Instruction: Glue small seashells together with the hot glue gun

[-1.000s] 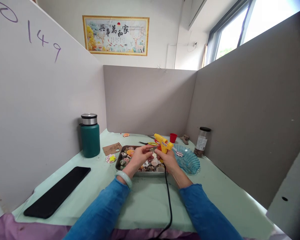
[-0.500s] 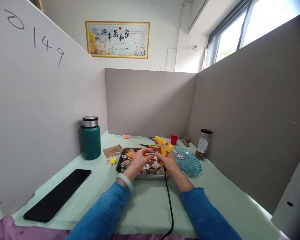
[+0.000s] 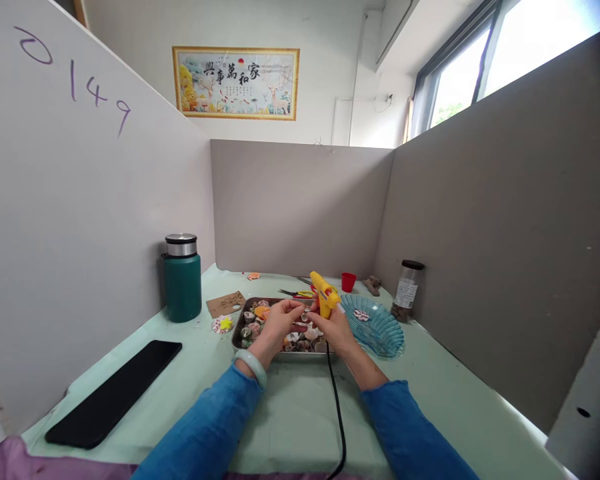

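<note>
Both my hands meet above a metal tray (image 3: 239, 333) filled with shells and small stones. My right hand (image 3: 333, 328) is closed around a yellow glue gun (image 3: 325, 293), whose black cord (image 3: 339, 407) runs down toward me over the table edge. The gun's nozzle tilts down to the right. Pinched fingers of my left hand (image 3: 282, 319) hold a small pale piece (image 3: 305, 315), perhaps a shell, too small to make out. Fingertips of my right hand touch or nearly touch it as well.
A blue shell-shaped dish (image 3: 380, 333) with a patterned piece lies right of the tray. Around stand a green bottle (image 3: 183, 287), a black phone-like slab (image 3: 117, 393), a brown card (image 3: 226, 304), pliers (image 3: 297, 293), a red cup (image 3: 348, 282) and a jar (image 3: 407, 293). Grey partitions enclose the table.
The glue gun has turned in my right hand, its nozzle now pointing lower. My fingertips have shifted slightly around the small pale piece, which shows more clearly between them.
</note>
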{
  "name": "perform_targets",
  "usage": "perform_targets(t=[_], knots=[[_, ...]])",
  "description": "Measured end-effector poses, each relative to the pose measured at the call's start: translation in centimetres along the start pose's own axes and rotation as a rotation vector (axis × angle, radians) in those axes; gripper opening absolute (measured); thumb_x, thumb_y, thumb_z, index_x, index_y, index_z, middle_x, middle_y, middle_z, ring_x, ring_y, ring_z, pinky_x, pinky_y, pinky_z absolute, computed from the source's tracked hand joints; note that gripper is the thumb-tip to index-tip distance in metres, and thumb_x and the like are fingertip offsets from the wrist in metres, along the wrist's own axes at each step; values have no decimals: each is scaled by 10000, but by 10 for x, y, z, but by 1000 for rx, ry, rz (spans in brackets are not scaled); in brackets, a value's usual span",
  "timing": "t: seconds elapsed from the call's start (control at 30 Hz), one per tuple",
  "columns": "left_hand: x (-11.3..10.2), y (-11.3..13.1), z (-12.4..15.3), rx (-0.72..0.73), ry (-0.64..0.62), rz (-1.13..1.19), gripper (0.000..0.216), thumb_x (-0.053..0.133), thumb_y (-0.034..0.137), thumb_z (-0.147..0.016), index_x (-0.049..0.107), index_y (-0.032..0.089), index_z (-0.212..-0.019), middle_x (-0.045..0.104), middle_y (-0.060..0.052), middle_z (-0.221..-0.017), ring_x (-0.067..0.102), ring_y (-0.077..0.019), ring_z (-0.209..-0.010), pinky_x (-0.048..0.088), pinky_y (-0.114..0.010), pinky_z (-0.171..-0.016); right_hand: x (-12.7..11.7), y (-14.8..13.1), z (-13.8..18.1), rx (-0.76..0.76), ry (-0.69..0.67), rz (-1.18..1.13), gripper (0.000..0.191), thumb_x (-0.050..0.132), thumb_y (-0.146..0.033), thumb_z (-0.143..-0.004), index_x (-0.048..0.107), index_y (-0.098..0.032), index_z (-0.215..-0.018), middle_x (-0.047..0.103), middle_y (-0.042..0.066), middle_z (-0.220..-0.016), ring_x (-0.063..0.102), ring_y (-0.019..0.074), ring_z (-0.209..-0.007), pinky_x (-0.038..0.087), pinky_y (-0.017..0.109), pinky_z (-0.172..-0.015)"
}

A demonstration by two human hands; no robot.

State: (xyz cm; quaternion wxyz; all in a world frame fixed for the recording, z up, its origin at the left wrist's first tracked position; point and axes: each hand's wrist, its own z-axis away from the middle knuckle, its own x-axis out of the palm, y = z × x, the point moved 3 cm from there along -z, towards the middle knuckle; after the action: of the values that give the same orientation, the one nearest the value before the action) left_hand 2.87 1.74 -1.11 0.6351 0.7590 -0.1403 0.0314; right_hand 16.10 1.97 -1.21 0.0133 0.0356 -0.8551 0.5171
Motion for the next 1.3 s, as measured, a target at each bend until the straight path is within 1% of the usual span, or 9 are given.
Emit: perform_targets(t=[0.1,0.27,0.4,0.5,0.67,0.8,0.9,1.13,1.3], knots=[[-1,-1,0,-6,17,10,237,718,295,-701,582,118,-780,608,-30,-718,616,-140,-613,557,-290,-555,0,1,0,-9,-6,0,324,681,-243,-616,526,-193,-895,531,-22,-735,515,134,-624,434,265,-556],[-4,-4,-2,-22,27,16,249,740,279,-685,570,118,-770,618,-38,-703,621,-138,-604,556,-283,-578,1,-1,2,-35,-28,20,276,662,-241,-632,538,-192,-874,533,-23,-740,505,125,-620,438,266,-585],[-3,-5,-3,-23,-38,41,275,739,312,-692,557,114,-747,613,-42,-695,632,-143,-612,563,-297,-609,1,-3,3,-28,-23,36,243,648,-257,-656,540,-188,-863,538,-23,-729,504,123,-618,433,258,-579],[1,-3,-1,-55,-78,87,294,721,346,-709,534,128,-770,604,-35,-712,645,-163,-617,558,-305,-569,0,-5,3,-45,-6,17,267,655,-270,-666,540,-187,-892,554,-17,-748,522,130,-649,447,260,-610],[6,5,6,-23,-179,132,309,755,291,-672,534,136,-824,604,-33,-771,649,-159,-658,536,-279,-573,-1,-9,5,-35,42,-29,304,665,-275,-672,528,-189,-929,553,-28,-730,516,117,-614,450,253,-593],[5,10,7,-3,-139,41,282,750,242,-667,557,130,-840,609,-32,-761,630,-133,-630,490,-230,-539,-1,-11,6,-25,9,-68,335,677,-274,-666,526,-187,-951,559,-34,-713,528,116,-595,466,258,-572],[4,13,6,25,-131,-43,234,724,232,-683,571,125,-824,606,-30,-736,613,-126,-624,475,-226,-534,-1,-10,6,-2,10,-80,339,697,-272,-647,537,-186,-932,570,-30,-711,539,115,-582,478,262,-566],[1,7,-1,108,-174,-198,244,695,199,-677,567,134,-875,610,-31,-757,564,-110,-589,423,-211,-481,-3,-4,4,33,43,-119,372,715,-305,-639,545,-183,-947,556,-38,-671,497,92,-494,450,245,-479],[5,4,0,111,-256,-171,277,691,253,-696,540,149,-903,621,-27,-765,566,-108,-586,413,-208,-486,-6,1,3,44,57,-145,371,702,-335,-665,551,-182,-967,539,-46,-625,479,91,-484,432,239,-470]])
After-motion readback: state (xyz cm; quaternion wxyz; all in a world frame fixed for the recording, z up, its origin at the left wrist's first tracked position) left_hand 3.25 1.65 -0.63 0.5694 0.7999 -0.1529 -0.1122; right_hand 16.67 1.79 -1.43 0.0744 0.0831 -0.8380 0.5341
